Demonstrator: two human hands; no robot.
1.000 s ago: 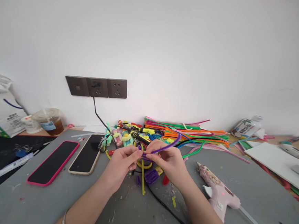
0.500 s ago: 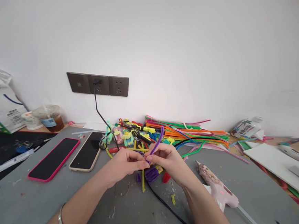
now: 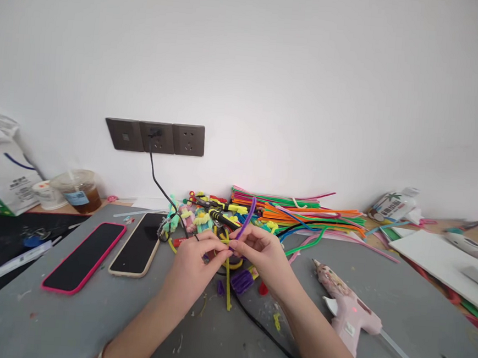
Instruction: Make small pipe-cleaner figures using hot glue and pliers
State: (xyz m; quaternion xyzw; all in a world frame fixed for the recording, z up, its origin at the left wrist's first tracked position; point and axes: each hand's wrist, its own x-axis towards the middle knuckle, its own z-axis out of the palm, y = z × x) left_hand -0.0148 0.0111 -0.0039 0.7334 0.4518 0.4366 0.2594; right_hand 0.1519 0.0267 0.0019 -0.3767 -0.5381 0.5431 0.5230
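Purple, fuzzy pipe cleaner [image 3: 245,221] is curving upward toward the grey surface's [image 3: 209,345] far edge; left hand [image 3: 191,261] and right hand [image 3: 266,255] are pinching it, fingertips close together for controlled bending.

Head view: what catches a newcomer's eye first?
Probably the bright heap of pipe cleaners against the wall, behind the hands. Next, the purple pipe cleaner standing up from the fingertips of the right hand and left hand, which meet mid-view. Then the pink-cased phone at left and the pink glue gun at right.
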